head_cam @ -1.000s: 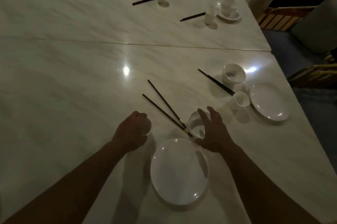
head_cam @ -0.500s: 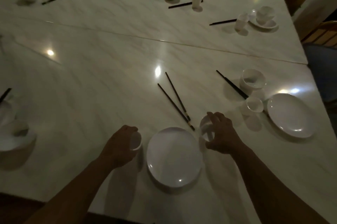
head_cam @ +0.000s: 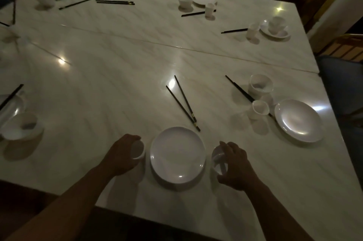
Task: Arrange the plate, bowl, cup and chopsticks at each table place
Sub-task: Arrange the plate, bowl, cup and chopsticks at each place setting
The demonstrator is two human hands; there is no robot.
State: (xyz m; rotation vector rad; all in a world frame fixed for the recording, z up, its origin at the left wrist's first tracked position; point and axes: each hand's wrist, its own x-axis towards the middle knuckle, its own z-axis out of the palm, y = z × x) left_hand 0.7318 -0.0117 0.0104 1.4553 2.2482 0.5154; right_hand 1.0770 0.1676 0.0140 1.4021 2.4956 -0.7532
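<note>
Plate [head_cam: 177, 154] sits between cup [head_cam: 139, 152] and bowl [head_cam: 217, 157], chopsticks [head_cam: 182, 108] just beyond.

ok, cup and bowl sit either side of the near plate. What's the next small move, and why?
Probably release the bowl and send the right hand to the chopsticks. The left hand grips the cup left of the plate, and the bowl is to its right. The chopsticks lie splayed beyond the plate, untouched.
</note>
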